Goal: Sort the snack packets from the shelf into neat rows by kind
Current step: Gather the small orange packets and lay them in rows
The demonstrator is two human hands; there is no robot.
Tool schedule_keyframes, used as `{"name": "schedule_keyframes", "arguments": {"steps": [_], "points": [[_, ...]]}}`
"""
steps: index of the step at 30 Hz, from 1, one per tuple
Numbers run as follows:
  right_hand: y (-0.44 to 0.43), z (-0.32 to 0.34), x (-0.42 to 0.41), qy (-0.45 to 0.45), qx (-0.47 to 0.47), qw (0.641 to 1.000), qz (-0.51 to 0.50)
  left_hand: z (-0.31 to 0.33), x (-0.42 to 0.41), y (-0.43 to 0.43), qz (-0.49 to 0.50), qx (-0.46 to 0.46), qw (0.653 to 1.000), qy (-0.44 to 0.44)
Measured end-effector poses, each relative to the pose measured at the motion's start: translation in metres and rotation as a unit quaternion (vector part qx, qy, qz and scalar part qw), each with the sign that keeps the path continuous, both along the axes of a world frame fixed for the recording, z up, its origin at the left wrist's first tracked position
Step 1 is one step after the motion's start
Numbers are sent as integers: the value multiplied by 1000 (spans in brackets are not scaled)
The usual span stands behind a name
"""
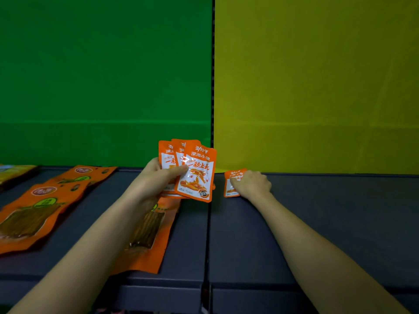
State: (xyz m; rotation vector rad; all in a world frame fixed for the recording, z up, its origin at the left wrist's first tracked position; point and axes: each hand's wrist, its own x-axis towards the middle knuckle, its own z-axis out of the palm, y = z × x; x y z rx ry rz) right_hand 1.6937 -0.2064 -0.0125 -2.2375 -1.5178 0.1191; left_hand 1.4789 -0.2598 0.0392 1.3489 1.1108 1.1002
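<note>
Left hand (156,180) pinches a fan of small orange packets (197,177) above the shelf (328,223); right hand (252,184) curls onto one lying packet (233,176): light, slick, floppy film, probably best taken by an edge seam.

You will find the fanned fish snack packets (197,175) to be glossy plastic film, with glare on the front one. The single fish snack packet (233,174) has the same glossy film. The large orange pouches (43,214) are smooth plastic with clear windows. Your shelf deck (317,223) looks matt and smooth; the green back panel (102,75) and yellow back panel (317,75) look matt
</note>
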Motion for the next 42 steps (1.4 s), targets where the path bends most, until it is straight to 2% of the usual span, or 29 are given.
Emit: {"name": "schedule_keyframes", "arguments": {"steps": [6, 9, 11, 12, 13, 14, 16, 17, 18, 21, 25, 34, 37, 42], "points": [[-3, 4, -1, -43, -18, 999, 13, -1, 8, -8, 1, 2, 1000, -11], [-11, 11, 0, -103, -42, 994, 5, 0, 12, -12, 3, -1, 1000, -26], [-17, 20, 0, -132, -22, 991, 8, 1, 14, -16, 1, -5, 1000, -24], [-20, 25, -1, -101, -6, 994, 34, 0, 15, -18, 0, -7, 1000, -25], [-24, 30, -2, -20, 10, 996, 84, 0, 16, -19, 2, -9, 1000, -28], [-31, 36, -5, 103, 10, 984, 143, -1, 17, -19, 5, -10, 999, -31], [-51, 45, -14, 347, -12, 908, 233, -3, 19, -22, 9, -12, 999, -38], [-59, 47, -16, 408, -6, 877, 254, -3, 20, -23, 10, -14, 999, -42], [-67, 48, -18, 435, 8, 861, 264, -3, 21, -24, 10, -17, 999, -45], [-77, 44, -21, 470, 46, 842, 260, -3, 24, -27, 5, -16, 998, -56], [-83, 40, -25, 440, 88, 856, 255, -4, 29, -27, 7, -17, 998, -52], [-87, 38, -18, 479, 64, 839, 250, -8, 33, -21, 18, -59, 991, -120], [-86, 39, -15, 476, 69, 843, 240, -10, 34, -19, 23, -40, 991, -123], [-86, 39, 5, 473, 145, 848, 191, -1, 14, -15, 95, 22, 986, -139]]}}
